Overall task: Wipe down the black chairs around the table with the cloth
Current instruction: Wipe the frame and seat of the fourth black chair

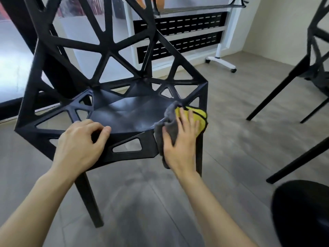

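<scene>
Head view showed the grey-and-yellow microfibre cloth (pixel 179 125) pressed flat under the right hand (pixel 179 139) at the right front corner of the black lattice plastic chair (pixel 124 114); the left hand (pixel 80 143) gripped the front rim. Overhanging cloth could have slipped off or snagged in the cut-outs.

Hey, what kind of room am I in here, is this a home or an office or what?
Probably an office or meeting room. A folded flip-top table on castors stands against the wall, matching black chairs stand on wood-look flooring, and there is glass partitioning at left.
</scene>
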The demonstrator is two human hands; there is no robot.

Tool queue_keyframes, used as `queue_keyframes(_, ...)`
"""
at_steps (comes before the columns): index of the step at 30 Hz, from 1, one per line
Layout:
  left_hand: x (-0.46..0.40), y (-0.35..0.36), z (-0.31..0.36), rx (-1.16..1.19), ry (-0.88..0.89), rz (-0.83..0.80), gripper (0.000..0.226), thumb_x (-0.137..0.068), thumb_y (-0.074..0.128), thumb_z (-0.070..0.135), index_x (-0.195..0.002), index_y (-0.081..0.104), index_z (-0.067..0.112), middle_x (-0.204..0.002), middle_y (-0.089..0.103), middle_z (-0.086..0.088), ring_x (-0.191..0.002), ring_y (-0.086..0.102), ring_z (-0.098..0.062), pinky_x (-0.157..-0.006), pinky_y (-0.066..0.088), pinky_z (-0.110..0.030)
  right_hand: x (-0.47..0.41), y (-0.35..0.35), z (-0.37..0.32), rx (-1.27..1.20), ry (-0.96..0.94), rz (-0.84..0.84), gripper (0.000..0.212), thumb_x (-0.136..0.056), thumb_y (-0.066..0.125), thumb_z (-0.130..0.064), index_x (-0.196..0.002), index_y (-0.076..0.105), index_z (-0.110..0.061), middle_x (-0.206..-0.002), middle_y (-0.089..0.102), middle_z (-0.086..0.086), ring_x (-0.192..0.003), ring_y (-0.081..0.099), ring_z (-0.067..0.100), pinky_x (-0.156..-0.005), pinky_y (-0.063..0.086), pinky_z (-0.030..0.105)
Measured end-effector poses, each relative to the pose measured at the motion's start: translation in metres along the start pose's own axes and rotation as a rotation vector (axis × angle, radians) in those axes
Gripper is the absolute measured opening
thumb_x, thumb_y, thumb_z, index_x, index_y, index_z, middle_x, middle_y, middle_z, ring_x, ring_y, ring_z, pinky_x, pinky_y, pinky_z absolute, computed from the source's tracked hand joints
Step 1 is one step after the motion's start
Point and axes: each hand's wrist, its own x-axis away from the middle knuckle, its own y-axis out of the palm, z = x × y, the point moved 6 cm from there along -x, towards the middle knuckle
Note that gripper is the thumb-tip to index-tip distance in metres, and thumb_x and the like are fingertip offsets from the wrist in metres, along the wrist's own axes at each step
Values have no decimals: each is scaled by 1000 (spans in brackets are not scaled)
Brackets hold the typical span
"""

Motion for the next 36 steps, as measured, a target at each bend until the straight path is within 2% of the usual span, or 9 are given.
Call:
queue_keyframes(6, -2, -11, -11, 138, 17, 0, 29, -108, 58, 37, -99, 80, 20, -96, 74, 2, -98, 68, -26, -86, 53, -46, 37, 60, -89, 258, -673, -583, 73, -95, 59, -48, -159, 47, -17, -168, 41, 6, -155, 36, 27, -128, 24, 46)
queue_keyframes(10, -6, -56, -54, 185, -84, 297, 25, -105, 60, 33, -107, 80, 20, -107, 75, 3, -105, 67, -22, -93, 55, -44, -48, 90, -73, 498, -330, -728, 62, -101, 38, -67, -140, 64, -25, -148, 62, 4, -139, 54, 30, -113, 42, 45)
queue_keyframes(13, -25, -80, -95, 155, -251, 389, 28, -107, 55, 34, -123, 73, 20, -120, 65, -2, -118, 59, -24, -99, 45, -33, -83, 141, -73, 608, -65, -965, 78, -100, 37, -70, -160, 44, -20, -167, 40, 11, -152, 38, 34, -121, 34, 47)
queue_keyframes(18, -96, -73, -144, 257, -483, 71, 53, -113, 35, 48, -151, 48, 13, -148, 58, -15, -134, 57, -37, -111, 44, -46, -13, 155, -140, 427, -311, -994, 76, -95, 55, -69, -142, 44, -11, -152, 46, 11, -147, 36, 34, -119, 33, 44)
queue_keyframes(21, -128, -53, -152, 350, -496, -9, 50, -114, 30, 45, -132, 53, 4, -117, 72, -26, -96, 74, -45, -89, 62, -58, 2, 126, -144, 358, -563, -1082, 91, -95, 46, -81, -167, 28, -28, -175, 16, -13, -162, 10, 8, -131, 13, 30)
queue_keyframes(23, -138, -44, -158, 220, -408, 67, 37, -115, 29, 31, -113, 54, 3, -98, 68, -18, -78, 69, -35, -72, 59, -42, -19, 136, -127, 369, -514, -1190, 100, -88, 36, -93, -169, 15, -38, -174, 2, -24, -159, -4, -7, -131, 3, 25)
queue_keyframes(26, -143, -36, -167, 109, -345, 109, 31, -113, 28, 21, -93, 50, 12, -84, 58, -4, -66, 57, -21, -56, 39, -29, -80, 197, -99, 432, -272, -1210, 111, -79, 28, -99, -170, 13, -37, -176, 4, -17, -161, -3, 0, -132, 0, 29)
queue_keyframes(30, -155, -37, -169, 281, -351, 126, 35, -114, 28, 33, -93, 51, 17, -81, 68, -9, -67, 71, -34, -67, 58, -52, -130, 262, -67, 535, -53, -1001, 100, -96, 28, -86, -171, 6, -23, -179, -1, 0, -165, -1, 18, -133, 2, 42)
queue_keyframes(36, -173, -38, -170, 405, -356, 72, 37, -114, 30, 37, -100, 58, 18, -75, 76, -9, -52, 73, -17, -68, 63, -49, -158, 237, -79, 469, -91, -1075, 93, -83, 62, -82, -156, 47, -27, -158, 52, -2, -147, 47, 23, -118, 38, 38)
